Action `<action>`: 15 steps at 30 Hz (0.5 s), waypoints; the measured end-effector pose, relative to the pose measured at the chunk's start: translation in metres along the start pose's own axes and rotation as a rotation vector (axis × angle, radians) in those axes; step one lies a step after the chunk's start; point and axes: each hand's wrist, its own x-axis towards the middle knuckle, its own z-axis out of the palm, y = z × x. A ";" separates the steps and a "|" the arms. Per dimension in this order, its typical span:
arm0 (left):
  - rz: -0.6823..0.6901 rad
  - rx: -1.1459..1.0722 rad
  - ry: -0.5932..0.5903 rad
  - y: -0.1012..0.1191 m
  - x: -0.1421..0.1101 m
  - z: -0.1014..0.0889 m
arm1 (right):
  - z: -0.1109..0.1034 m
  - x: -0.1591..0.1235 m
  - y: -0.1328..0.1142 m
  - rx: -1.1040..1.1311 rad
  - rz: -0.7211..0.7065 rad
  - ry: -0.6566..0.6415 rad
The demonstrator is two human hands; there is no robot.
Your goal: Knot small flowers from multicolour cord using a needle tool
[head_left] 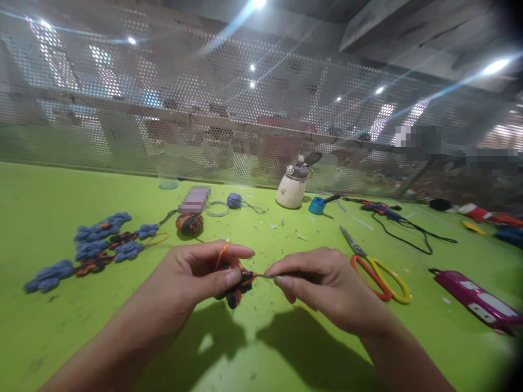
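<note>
My left hand (204, 275) pinches a small multicoloured crochet piece (235, 296), dark with orange and red strands. A loop of orange yarn (223, 251) runs over its index finger. In my right hand (316, 280) a thin metal crochet hook (262, 276) is held between thumb and fingers, its tip at the edge of the piece; most of the shaft is hidden by the hand. A ball of variegated yarn (189, 224) lies beyond my left hand. Blue and dark crocheted flowers (92, 247) rest on the green table at the left.
Scissors (376, 275) with red and yellow handles and a magenta power strip (476, 296) lie at right. A cream bottle (291, 188), a blue pot (317, 205), a blue yarn ball (234, 200) and a clear cup (168, 177) stand farther back, before a perforated screen (229, 125).
</note>
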 end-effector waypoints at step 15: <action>-0.001 -0.092 0.046 0.004 -0.003 0.006 | 0.014 0.006 0.020 0.545 0.224 -0.010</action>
